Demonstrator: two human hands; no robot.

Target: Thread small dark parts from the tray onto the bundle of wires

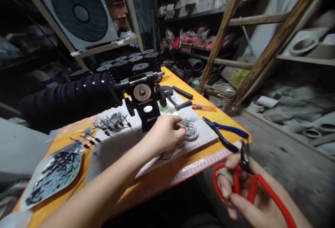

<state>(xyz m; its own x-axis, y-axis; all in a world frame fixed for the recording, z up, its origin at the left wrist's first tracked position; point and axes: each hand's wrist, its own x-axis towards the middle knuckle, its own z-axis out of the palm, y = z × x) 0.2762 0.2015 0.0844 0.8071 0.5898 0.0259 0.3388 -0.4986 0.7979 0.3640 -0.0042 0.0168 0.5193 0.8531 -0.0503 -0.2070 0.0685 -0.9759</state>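
Left fingers over orange table, ladder beyond

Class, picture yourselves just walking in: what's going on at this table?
A person is working by hand. The left hand is at a small dish of shiny bits; whether it grips any is unclear. The right hand holds red-handled pliers beyond the table edge. Blue-handled pliers lie untouched, and a black device with a crank stands behind the left hand.

A wooden ladder stands right of a square fan.
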